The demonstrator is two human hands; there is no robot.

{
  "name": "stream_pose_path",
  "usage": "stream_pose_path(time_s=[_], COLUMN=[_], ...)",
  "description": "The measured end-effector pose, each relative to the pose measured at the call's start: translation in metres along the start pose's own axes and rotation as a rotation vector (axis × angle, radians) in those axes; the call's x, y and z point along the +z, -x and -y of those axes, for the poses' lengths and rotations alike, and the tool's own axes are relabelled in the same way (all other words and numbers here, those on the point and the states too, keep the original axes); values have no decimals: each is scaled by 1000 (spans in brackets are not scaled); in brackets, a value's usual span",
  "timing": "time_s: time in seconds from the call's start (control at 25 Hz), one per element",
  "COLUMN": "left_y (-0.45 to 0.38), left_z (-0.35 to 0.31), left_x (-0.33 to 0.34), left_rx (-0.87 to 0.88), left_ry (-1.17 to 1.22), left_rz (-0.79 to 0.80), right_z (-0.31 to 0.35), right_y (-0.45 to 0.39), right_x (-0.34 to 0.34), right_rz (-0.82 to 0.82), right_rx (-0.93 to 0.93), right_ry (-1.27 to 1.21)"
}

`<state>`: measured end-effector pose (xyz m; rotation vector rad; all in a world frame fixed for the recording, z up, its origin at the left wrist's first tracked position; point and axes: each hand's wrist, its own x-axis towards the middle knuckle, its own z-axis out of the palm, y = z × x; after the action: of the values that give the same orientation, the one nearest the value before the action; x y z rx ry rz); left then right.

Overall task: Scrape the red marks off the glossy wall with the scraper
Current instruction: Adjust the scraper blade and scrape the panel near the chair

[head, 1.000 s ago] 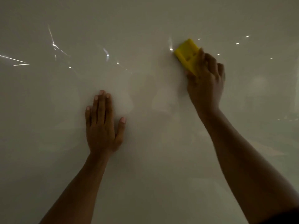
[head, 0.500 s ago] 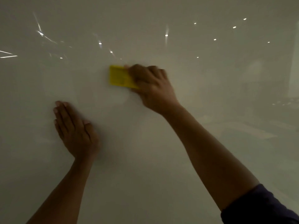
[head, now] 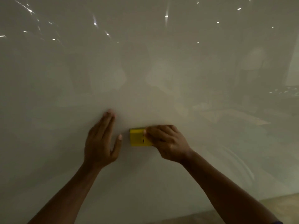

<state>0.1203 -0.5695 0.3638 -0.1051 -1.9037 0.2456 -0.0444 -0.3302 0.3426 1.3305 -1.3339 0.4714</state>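
Since half a second ago our right hand [head: 168, 143] has dropped lower with the scraper [head: 139, 137], and our left hand [head: 101, 143] now sits just beside it. Right grip is clamped on the scraper, pressed to the wall [head: 161, 78]; left lies flat, fingers [head: 107, 120] together pointing up, thumb apart.

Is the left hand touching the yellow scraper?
Apart. The head view shows a strip of bare wall between the left hand thumb and the scraper.

Dim indoor room: glossy wall [head: 161, 62] reflecting ceiling spotlights [head: 166, 16].
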Motion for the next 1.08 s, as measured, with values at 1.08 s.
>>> stream_pose_path(time_s=[1.08], left_y=[113], left_z=[-397], left_x=[157], left_rx=[561], left_ry=[832], left_rz=[378], right_z=[83], right_y=[347], right_x=[-318], right_rz=[556], right_rx=[872], right_ry=[296])
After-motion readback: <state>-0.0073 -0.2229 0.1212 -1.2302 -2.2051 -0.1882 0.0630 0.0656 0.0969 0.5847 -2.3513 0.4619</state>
